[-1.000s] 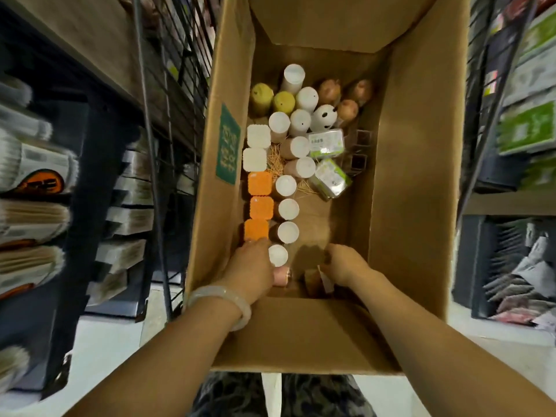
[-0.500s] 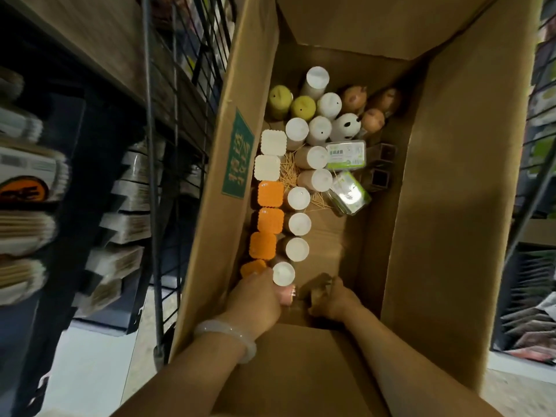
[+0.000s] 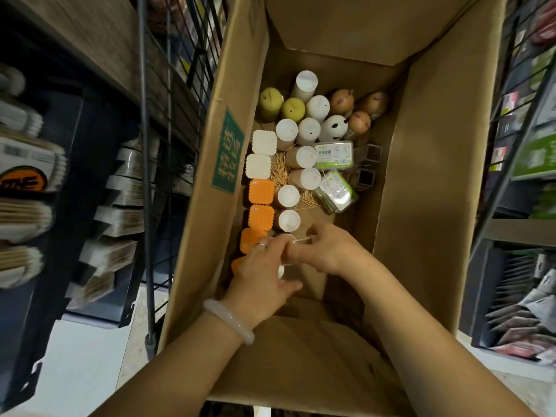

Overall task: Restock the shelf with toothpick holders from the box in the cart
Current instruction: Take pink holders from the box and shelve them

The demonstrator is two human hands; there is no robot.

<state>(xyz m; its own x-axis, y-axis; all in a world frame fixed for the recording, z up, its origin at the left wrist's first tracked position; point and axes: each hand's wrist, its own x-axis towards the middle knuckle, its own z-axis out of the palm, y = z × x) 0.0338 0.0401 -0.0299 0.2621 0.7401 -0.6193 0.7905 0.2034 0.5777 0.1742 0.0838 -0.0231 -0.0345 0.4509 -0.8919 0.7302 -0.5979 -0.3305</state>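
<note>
- Cardboard box (image 3: 436,139): stands open, well stocked. By this showing the restocking is at an early stage; most of the holders are yet to leave the box.
- Orange-lidded holders (image 3: 261,191): a column along the box's 9 o'clock wall, running toward 6 o'clock, with two white square-lidded holders (image 3: 264,142) above them.
- White round-capped holders (image 3: 288,196): a second column just beside the orange one; more of them, with green and brown animal-shaped holders (image 3: 292,109), cluster at 12 o'clock.
- Loose toothpicks (image 3: 278,173) lie scattered on the box floor between the columns; two clear green-labelled packs (image 3: 334,154) sit toward 3 o'clock.
- Left hand (image 3: 261,275) and right hand (image 3: 325,251): meet at the 6 o'clock end of the columns, fingertips together, pinching what appears to be a small holder or its cap; the object is mostly hidden, so what it is cannot be told.
- Shelf (image 3: 99,31): at 9 o'clock beyond the wire frame; no toothpick holder can be made out on it.
- Remaining, as judged: lift the holder out, carry it to the shelf, repeat for the rest.
</note>
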